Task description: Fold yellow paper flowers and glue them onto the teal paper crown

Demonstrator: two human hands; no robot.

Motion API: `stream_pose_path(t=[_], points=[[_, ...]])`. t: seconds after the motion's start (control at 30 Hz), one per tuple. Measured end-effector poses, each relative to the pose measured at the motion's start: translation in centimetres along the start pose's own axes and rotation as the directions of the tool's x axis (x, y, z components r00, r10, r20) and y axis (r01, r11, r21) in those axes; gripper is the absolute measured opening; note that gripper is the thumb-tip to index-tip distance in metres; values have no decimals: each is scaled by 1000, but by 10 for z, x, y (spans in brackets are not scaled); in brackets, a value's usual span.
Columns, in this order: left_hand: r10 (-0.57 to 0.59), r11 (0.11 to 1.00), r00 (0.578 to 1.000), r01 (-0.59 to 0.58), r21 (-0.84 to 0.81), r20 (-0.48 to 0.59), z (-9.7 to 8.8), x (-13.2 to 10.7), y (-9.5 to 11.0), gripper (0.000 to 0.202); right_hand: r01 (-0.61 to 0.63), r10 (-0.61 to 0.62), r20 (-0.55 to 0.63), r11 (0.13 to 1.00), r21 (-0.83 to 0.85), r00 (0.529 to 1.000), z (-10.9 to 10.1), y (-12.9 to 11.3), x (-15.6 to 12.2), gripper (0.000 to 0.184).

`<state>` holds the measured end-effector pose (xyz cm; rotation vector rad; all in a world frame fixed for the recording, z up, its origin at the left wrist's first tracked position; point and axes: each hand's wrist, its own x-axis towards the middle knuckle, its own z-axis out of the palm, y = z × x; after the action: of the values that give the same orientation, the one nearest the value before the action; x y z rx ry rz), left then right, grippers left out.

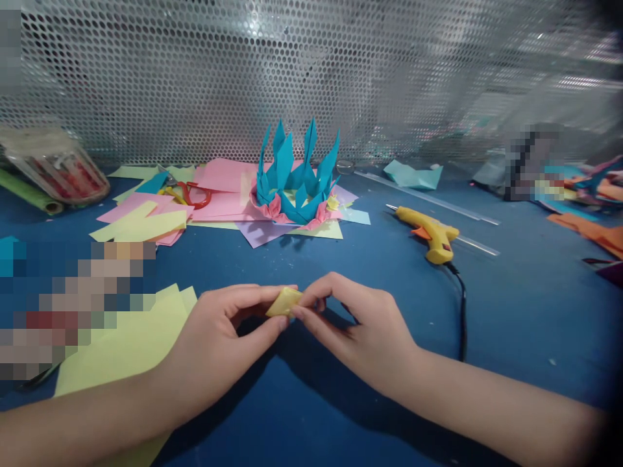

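Observation:
A small folded piece of yellow paper (283,303) is held up between my two hands, just above the blue table. My left hand (228,324) pinches its left side, thumb in front and fingers behind. From the right, my right hand (360,318) grips the other end between thumb and fingertips. Beyond the hands stands a folded paper crown (296,178) with tall blue points and pink folded pieces round its base. Under my left forearm lie sheets of pale yellow-green paper (131,344).
A yellow glue gun (428,233) lies at the right, its black cord (463,318) running toward me. Clear glue sticks (438,201) lie behind it. Red-handled scissors (195,194) rest on pink paper (221,207). A jar (58,168) stands back left, before a perforated metal panel (195,78).

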<state>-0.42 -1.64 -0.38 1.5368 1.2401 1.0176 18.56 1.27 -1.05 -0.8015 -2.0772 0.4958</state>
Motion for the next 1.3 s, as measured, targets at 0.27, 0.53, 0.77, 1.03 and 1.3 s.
stream_pose_path(t=[0.27,0.53,0.77,1.03,1.3], points=[[-80,986,997,78,-146,-11,-2,3,2,18,112,-112,1,992,59,994,1,5,1,12],[-132,974,991,134,-183,24,-2,4,1,17,176,-175,-29,984,40,984,3,6,0,7],[-270,908,963,255,-333,2,-4,5,-5,55,300,-310,0,917,-262,951,-1,7,2,10],[-289,861,955,287,-419,62,-4,8,-4,86,369,-359,88,881,-296,929,-3,5,2,15],[-316,899,948,291,-326,-26,-2,6,1,84,248,-247,32,968,-35,968,-1,5,-2,8]])
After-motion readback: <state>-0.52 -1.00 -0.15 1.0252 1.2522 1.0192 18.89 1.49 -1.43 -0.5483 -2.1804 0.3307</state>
